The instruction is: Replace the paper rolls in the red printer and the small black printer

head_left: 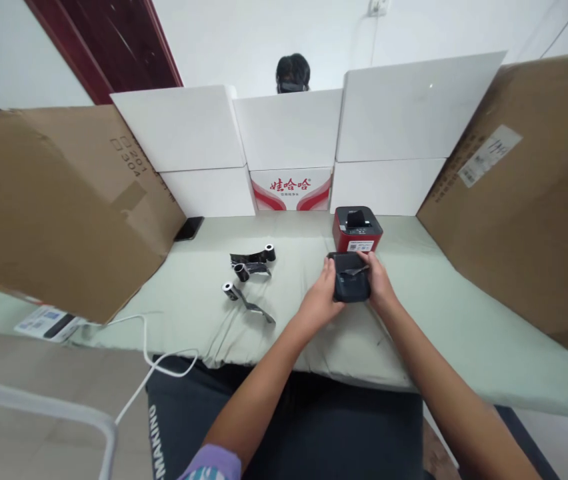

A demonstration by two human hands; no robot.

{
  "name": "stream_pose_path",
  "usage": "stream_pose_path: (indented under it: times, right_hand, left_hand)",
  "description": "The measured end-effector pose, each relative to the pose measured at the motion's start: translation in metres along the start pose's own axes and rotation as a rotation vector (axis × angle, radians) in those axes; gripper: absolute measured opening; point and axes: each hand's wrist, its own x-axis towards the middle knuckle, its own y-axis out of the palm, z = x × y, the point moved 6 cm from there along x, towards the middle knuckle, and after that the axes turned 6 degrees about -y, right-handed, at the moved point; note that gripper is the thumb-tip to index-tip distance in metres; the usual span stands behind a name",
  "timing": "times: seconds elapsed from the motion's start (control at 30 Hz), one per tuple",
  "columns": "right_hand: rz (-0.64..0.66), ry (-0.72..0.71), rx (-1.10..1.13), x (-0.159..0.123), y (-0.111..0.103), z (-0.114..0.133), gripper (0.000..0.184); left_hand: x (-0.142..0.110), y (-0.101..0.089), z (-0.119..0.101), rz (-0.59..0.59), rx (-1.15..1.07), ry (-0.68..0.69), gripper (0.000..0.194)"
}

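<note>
A small dark boxy device with rounded corners (352, 288), which looks like a compact receipt printer, is held between my two hands. My left hand (322, 295) is wrapped round its left side, and my right hand (380, 283) grips its right edge. A greyish strip pokes out across its top. Just behind it stands a red and black receipt printer (357, 230), with a black strip coming out of its top and a white label on its front. To the left, several small rolls with dark tails lie on the cloth, among them a roll (241, 272) and a nearer roll (230, 291).
White boxes (289, 130) form a wall behind the table, with cardboard boxes at the left (59, 200) and right (529, 200). A phone (189, 229) lies by the left box. A white cable (147, 340) hangs over the front edge. A person's head (293, 72) shows beyond.
</note>
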Motion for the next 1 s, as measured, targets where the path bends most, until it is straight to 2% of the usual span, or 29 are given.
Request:
stream_pose_path:
  times: [0.1, 0.17, 0.23, 0.33, 0.53, 0.7, 0.8, 0.9, 1.0]
  right_hand:
    - [0.104, 0.005, -0.051, -0.015, 0.049, 0.001, 0.066]
    - [0.156, 0.021, -0.085, -0.021, 0.072, -0.004, 0.064]
    - [0.180, 0.033, -0.097, -0.022, 0.084, -0.012, 0.065]
    - [0.166, 0.043, -0.057, -0.021, 0.085, -0.024, 0.067]
    - [0.047, 0.068, 0.070, -0.023, 0.072, -0.041, 0.071]
    - [0.079, 0.012, -0.020, -0.025, 0.072, -0.046, 0.072]
    - [0.089, -0.019, -0.054, -0.026, 0.070, -0.047, 0.064]
    - [0.088, -0.005, -0.036, -0.027, 0.069, -0.049, 0.054]
    - [0.079, 0.037, 0.005, -0.029, 0.070, -0.051, 0.053]
  left_hand:
    - [-0.036, -0.034, 0.016, -0.102, -0.005, -0.118, 0.118]
    - [-0.049, -0.043, 0.028, -0.119, -0.004, -0.213, 0.118]
    - [-0.055, -0.043, 0.038, -0.128, 0.014, -0.280, 0.113]
    - [-0.056, -0.036, 0.044, -0.166, 0.029, -0.280, 0.109]
    - [-0.066, -0.029, 0.048, -0.285, -0.015, -0.235, 0.108]
    - [-0.068, -0.027, 0.050, -0.283, 0.067, -0.296, 0.112]
    - [-0.064, -0.030, 0.047, -0.299, 0.171, -0.283, 0.116]
    - [-0.061, -0.034, 0.044, -0.320, 0.244, -0.284, 0.115]
    - [-0.059, -0.036, 0.043, -0.299, 0.294, -0.309, 0.108]
